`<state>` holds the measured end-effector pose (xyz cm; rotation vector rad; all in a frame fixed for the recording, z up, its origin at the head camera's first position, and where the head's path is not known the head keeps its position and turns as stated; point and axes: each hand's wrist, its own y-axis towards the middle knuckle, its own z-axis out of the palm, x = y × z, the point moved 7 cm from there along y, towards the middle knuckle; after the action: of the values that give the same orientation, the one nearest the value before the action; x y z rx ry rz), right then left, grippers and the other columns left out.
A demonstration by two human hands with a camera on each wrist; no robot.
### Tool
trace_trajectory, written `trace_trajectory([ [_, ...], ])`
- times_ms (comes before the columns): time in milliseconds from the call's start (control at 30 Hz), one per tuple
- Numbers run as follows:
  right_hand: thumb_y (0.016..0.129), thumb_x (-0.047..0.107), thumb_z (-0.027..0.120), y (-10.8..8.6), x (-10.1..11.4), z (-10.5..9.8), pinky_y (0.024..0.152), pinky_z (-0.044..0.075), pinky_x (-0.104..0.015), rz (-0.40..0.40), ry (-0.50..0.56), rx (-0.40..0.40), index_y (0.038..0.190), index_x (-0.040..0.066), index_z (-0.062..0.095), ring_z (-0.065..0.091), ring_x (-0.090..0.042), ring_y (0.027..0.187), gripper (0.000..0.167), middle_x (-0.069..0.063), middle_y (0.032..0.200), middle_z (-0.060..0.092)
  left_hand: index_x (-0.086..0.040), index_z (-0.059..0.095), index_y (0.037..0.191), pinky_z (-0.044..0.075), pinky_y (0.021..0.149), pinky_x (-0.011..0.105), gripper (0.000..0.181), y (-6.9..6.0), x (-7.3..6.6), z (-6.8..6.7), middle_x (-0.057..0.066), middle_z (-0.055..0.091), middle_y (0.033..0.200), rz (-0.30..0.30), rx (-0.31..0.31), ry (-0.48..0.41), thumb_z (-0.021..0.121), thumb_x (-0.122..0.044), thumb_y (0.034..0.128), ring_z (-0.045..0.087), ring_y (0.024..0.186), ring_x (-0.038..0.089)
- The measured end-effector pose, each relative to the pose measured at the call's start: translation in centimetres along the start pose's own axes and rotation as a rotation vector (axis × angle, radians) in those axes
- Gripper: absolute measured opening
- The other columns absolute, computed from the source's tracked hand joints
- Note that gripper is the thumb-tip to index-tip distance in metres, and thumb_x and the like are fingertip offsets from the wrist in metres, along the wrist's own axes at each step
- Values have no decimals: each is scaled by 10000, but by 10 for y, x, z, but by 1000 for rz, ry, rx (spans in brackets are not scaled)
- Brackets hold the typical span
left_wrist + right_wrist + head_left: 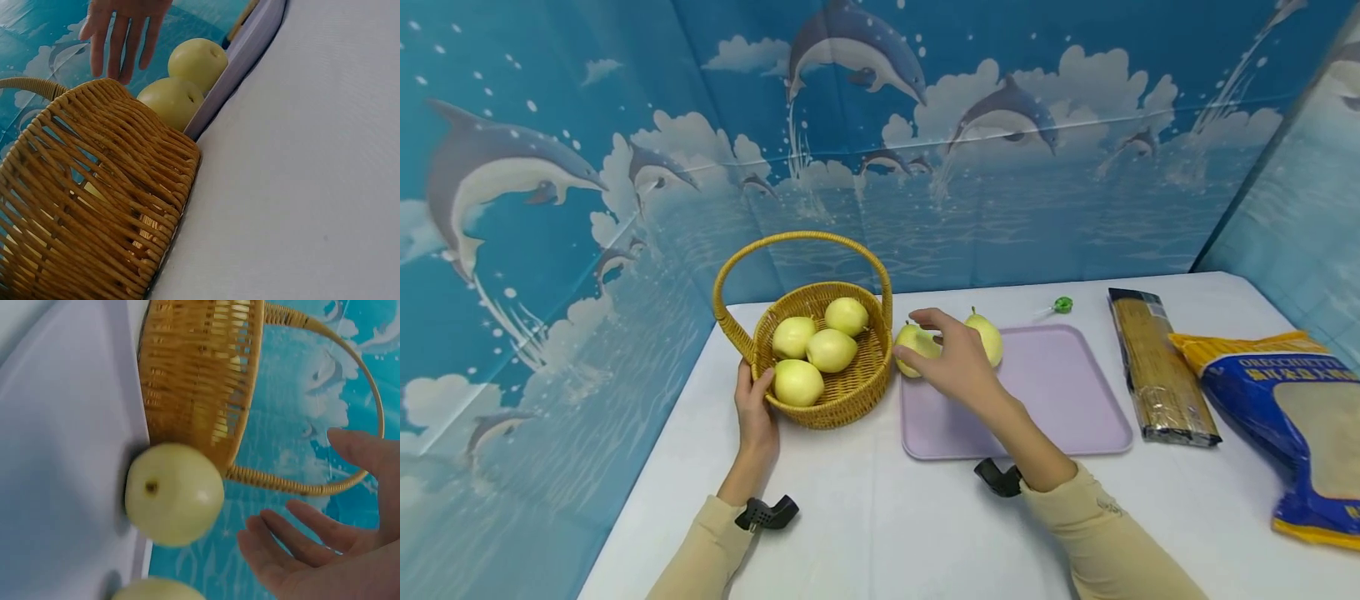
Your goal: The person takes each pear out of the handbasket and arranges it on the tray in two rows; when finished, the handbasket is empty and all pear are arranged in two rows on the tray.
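My left hand (756,412) holds the left side of a wicker basket (842,408), its thumb at the rim near the handle's base. Several yellow-green pears (831,350) lie inside the basket. Just over a pear (912,340) at the tray's back left corner hovers my right hand (958,362), fingers spread and gripping nothing. In the right wrist view, a gap separates that hand (319,550) from the pear (175,494). Beside it on the lilac tray (1060,392) sits a second pear (987,337), partly hidden by my right hand.
Behind the tray lies a green-wrapped lollipop (1062,305). To the tray's right are a pack of dry noodles (1161,367) and a blue and yellow bag of orecchiette (1285,417). A dolphin-print curtain (1000,208) stands behind the white table (880,517).
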<state>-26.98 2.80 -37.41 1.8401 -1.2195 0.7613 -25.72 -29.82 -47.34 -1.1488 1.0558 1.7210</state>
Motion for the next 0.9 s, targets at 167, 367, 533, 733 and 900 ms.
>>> trace_trajectory([
  [167,932,335,806,2,12,25,1108,515,-496,-33,9,54,1423,98,616,616,-324,1336,577,-119,1428,660,-137,419,1580,339,1184,255,497,-1,2,2,62,471,1560,-6,5,-13,487,-133,1088,426,1462,177],
  [367,934,294,809,8,27,55,1084,530,-456,-80,22,92,1406,82,623,647,-291,1268,550,-105,1382,680,-123,417,1575,350,1168,250,493,0,2,2,89,464,1553,1,7,-16,487,-131,1087,432,1444,182],
  [533,933,268,808,14,41,80,1074,529,-475,-101,59,143,1403,46,625,646,-330,1274,550,-141,1398,672,-116,411,1575,356,1163,245,492,0,0,1,90,463,1551,3,9,-7,481,-131,1088,436,1439,181],
  [733,949,305,797,18,51,110,1067,541,-487,-89,85,262,1441,61,606,646,-318,1305,582,-129,1433,653,-129,414,1574,375,1140,232,487,0,0,-1,72,481,1541,1,4,17,475,-141,1091,449,1422,184],
  [900,944,301,795,22,56,127,1074,533,-478,-80,52,312,1430,32,607,654,-325,1293,586,-163,1400,676,-118,414,1570,391,1123,221,472,0,-1,-1,98,477,1536,4,7,7,455,-152,1101,456,1405,191],
])
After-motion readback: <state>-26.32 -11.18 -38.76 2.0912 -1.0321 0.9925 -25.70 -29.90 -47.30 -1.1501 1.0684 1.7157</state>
